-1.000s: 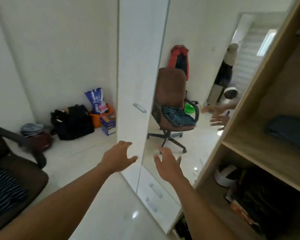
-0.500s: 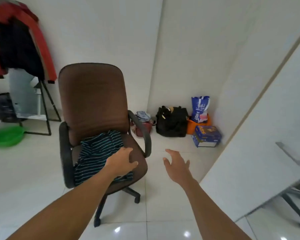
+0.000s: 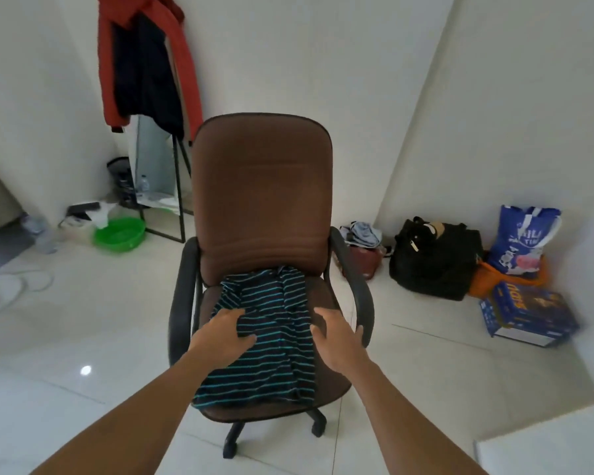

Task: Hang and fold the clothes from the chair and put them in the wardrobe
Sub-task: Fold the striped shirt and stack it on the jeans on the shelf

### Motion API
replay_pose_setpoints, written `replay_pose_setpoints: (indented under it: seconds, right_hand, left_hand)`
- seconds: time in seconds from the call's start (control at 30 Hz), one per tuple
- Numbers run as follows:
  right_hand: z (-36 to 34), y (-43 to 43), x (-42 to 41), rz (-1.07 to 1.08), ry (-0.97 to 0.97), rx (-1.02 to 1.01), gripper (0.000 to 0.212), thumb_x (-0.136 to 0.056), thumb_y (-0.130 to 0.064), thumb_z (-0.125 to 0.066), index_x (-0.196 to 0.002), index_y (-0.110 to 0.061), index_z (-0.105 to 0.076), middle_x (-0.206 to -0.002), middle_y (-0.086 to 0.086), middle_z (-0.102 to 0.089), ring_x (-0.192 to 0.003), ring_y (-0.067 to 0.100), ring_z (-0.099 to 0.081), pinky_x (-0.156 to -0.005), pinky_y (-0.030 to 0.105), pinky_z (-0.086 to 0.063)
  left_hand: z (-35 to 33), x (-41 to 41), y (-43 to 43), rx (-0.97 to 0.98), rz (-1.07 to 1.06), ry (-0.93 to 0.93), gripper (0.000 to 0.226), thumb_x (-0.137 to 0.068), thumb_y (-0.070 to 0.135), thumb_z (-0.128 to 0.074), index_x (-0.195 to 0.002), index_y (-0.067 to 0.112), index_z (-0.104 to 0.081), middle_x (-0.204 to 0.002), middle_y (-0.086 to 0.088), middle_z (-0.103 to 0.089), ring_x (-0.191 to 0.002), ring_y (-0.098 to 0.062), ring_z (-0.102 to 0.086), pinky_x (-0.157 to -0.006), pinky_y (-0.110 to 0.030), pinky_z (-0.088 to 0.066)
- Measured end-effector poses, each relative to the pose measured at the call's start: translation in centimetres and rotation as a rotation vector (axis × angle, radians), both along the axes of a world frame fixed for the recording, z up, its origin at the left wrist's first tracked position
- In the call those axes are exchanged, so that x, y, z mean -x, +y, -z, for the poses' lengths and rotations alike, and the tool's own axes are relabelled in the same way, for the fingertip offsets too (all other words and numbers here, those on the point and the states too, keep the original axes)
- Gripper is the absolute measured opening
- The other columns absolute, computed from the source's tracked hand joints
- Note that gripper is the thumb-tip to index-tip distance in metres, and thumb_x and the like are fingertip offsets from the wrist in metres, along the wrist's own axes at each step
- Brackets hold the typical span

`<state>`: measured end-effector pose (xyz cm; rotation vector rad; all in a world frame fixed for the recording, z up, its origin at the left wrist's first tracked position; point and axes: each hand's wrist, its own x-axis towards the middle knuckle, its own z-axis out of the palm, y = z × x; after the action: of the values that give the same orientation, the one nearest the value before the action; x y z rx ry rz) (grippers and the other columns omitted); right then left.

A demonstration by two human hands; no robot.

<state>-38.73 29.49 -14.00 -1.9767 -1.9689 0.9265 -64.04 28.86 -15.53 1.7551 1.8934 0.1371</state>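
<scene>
Both hands reach down over the seat of a brown office chair [image 3: 261, 186], where a dark striped shirt [image 3: 271, 344] lies spread across the cushion, its collar end up against the backrest and its hem hanging just over the front edge nearest the person. The left hand [image 3: 225, 332] lies with fingers spread and slightly curled on the shirt's left side, fingertips on the fabric; whether any cloth is actually pinched cannot be told. The right hand [image 3: 336, 337] is open too, fingers apart, set at the shirt's right edge between the cloth and the chair's right armrest, touching or nearly touching the fabric. Beyond the left hand, well apart on the floor, sits a green basin [image 3: 119, 234] near a standing mirror [image 3: 158, 180], with a red and black jacket [image 3: 144, 63] hung over its top. Beyond the right hand, against the wall, are a black bag [image 3: 432, 258], a blue sack [image 3: 523, 241] and a blue box [image 3: 525, 313].
</scene>
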Motion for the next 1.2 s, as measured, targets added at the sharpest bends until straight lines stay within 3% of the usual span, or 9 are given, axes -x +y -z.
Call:
replay_pose_setpoints:
  seconds: [0.33, 0.57, 0.77, 0.97, 1.2]
  right_hand:
    - [5.4, 15.0, 0.1, -0.198, 0.006, 0.115, 0.045, -0.103, -0.04, -0.044, -0.148, -0.032, -0.039, -0.155, -0.008, -0.036, -0.138, 0.018, -0.043, -0.118, 0.067, -0.005]
    - [10.5, 23.4, 2.8, -0.233, -0.05, 0.195, 0.046, -0.104, -0.039, -0.043, -0.148, -0.029, -0.038, -0.156, -0.007, -0.033, -0.141, 0.019, -0.04, -0.118, 0.066, -0.004]
    - [17.3, 30.8, 6.3, -0.246, -0.138, 0.262, 0.045, -0.103, -0.04, -0.042, -0.147, -0.028, -0.041, -0.155, -0.008, -0.032, -0.142, 0.016, -0.036, -0.118, 0.065, -0.003]
    - [23.9, 37.3, 9.6, -0.373, -0.268, 0.284, 0.044, -0.104, -0.038, -0.042, -0.145, -0.025, -0.045, -0.162, -0.007, -0.017, -0.152, 0.02, -0.006, -0.116, 0.069, -0.003]
    - [28.7, 41.1, 11.0, -0.61, -0.446, 0.312, 0.041, -0.103, -0.033, -0.044, -0.144, -0.027, -0.048, -0.166, -0.011, 0.01, -0.151, 0.029, 0.019, -0.112, 0.075, 0.005]
  left_hand:
    - [3.7, 0.3, 9.2, 0.095, -0.156, 0.019, 0.074, -0.081, 0.065, -0.057, -0.145, 0.029, -0.047, -0.146, 0.002, -0.049, -0.128, -0.018, -0.051, -0.102, -0.039, -0.049]
    - [8.8, 3.6, 17.5, 0.202, -0.121, 0.031, 0.068, -0.078, 0.063, -0.056, -0.139, 0.034, -0.05, -0.142, 0.007, -0.049, -0.121, -0.021, -0.056, -0.096, -0.043, -0.052]
    - [16.2, 7.3, 25.7, 0.308, 0.006, 0.132, 0.07, -0.088, 0.052, -0.061, -0.15, 0.028, -0.04, -0.159, 0.007, -0.02, -0.138, -0.027, -0.039, -0.101, -0.048, -0.048]
    - [23.7, 9.5, 30.8, 0.371, 0.161, 0.193, 0.075, -0.089, 0.053, -0.061, -0.154, 0.025, -0.034, -0.166, 0.007, 0.009, -0.145, -0.032, -0.025, -0.104, -0.05, -0.047]
    - [28.9, 11.1, 34.0, 0.394, 0.221, 0.28, 0.06, -0.088, 0.054, -0.06, -0.14, 0.024, -0.054, -0.163, 0.005, 0.026, -0.142, -0.031, -0.026, -0.099, -0.047, -0.048]
